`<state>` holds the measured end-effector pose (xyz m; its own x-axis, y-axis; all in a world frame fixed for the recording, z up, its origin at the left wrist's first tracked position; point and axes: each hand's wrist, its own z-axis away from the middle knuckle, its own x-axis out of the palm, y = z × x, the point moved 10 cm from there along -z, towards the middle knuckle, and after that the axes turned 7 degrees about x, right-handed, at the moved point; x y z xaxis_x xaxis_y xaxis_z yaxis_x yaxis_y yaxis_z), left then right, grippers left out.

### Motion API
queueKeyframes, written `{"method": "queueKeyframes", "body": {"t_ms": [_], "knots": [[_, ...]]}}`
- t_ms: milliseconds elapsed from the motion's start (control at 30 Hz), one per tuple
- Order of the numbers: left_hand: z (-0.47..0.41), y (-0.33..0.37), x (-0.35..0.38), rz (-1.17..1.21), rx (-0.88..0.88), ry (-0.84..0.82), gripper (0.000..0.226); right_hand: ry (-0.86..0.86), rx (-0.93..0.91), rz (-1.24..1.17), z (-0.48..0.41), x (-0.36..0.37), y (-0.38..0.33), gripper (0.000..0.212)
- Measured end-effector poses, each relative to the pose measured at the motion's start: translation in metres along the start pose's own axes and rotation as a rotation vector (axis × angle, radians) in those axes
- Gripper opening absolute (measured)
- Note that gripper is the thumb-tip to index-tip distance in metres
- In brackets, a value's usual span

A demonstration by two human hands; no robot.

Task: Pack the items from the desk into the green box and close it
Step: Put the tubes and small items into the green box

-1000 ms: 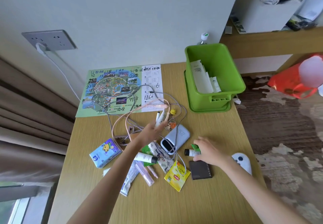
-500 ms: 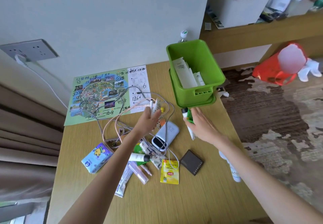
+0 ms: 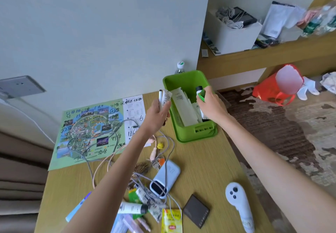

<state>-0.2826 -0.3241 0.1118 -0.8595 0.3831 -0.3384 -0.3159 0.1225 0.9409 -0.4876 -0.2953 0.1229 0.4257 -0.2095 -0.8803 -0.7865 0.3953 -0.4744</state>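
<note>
The open green box [image 3: 195, 131] stands at the desk's far right with pale tubes [image 3: 183, 105] lying inside. My right hand [image 3: 211, 105] is over the box, shut on a small white bottle with a black cap [image 3: 199, 89] and a green piece. My left hand [image 3: 157, 113] hovers at the box's left rim, holding a white tube and a pen [image 3: 164, 97]. Left on the desk: a blue power bank [image 3: 166, 177], cables [image 3: 101, 161], a white black-capped tube [image 3: 132, 209], a yellow tea packet [image 3: 171, 221], a dark square case [image 3: 196, 211], a folded map [image 3: 91, 129].
A white controller [image 3: 238, 205] lies near the desk's right edge. A water bottle [image 3: 180, 67] stands behind the box. A red bag [image 3: 276, 89] sits on the carpet to the right. A shelf with a white bin [image 3: 234, 32] is at upper right. Curtains hang at left.
Both hands rose from the pile toward the box. The right hand carried the small bottle from the desk to above the box; the left lifted the tube and pen to the box's left rim.
</note>
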Motion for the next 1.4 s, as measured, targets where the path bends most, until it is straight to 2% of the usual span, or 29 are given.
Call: {"method": "queueKeyframes", "body": {"t_ms": [233,433,500,567,633,733,833,1000,1033,1100,1167,1233,1400], "knots": [[-0.041,-0.03,0.002,-0.017,-0.082,0.039,0.031,-0.113,0.076,0.416,-0.045,0.054,0.015,0.064],[-0.061,-0.031,0.017,-0.05,-0.045,0.034,0.031,-0.243,0.103,0.431,-0.047,0.074,0.027,0.08],[-0.067,-0.025,0.023,-0.056,-0.025,0.028,0.032,-0.222,0.042,0.401,-0.045,0.062,0.021,0.068],[-0.072,-0.018,0.029,-0.062,-0.011,0.03,0.032,-0.096,-0.087,0.342,-0.041,0.038,0.012,0.046],[-0.077,-0.009,0.038,-0.084,0.006,0.038,0.029,0.052,-0.2,0.262,-0.033,0.012,0.01,0.036],[-0.085,-0.002,0.061,-0.143,-0.008,-0.006,0.024,0.158,-0.187,0.161,-0.022,-0.01,0.032,0.04],[-0.092,-0.009,0.094,-0.166,-0.084,-0.092,0.02,0.11,-0.069,0.047,-0.017,-0.004,0.063,0.046],[-0.106,-0.021,0.138,-0.27,-0.123,-0.131,0.014,0.109,-0.03,-0.082,-0.015,0.007,0.073,0.051],[-0.108,-0.026,0.143,-0.293,-0.145,-0.13,0.017,0.11,-0.026,-0.094,-0.015,0.008,0.074,0.051],[-0.109,-0.042,0.153,-0.361,-0.237,-0.172,0.041,0.116,-0.021,-0.102,-0.015,0.008,0.075,0.051],[-0.105,-0.056,0.166,-0.449,-0.296,-0.308,0.053,0.124,-0.018,-0.102,-0.015,0.009,0.076,0.051],[-0.103,-0.058,0.169,-0.498,-0.268,-0.372,0.054,0.131,-0.022,-0.103,-0.016,0.009,0.076,0.05],[-0.098,-0.038,0.135,-0.488,-0.136,-0.262,0.03,0.134,-0.038,-0.071,-0.013,0.008,0.073,0.05]]}}
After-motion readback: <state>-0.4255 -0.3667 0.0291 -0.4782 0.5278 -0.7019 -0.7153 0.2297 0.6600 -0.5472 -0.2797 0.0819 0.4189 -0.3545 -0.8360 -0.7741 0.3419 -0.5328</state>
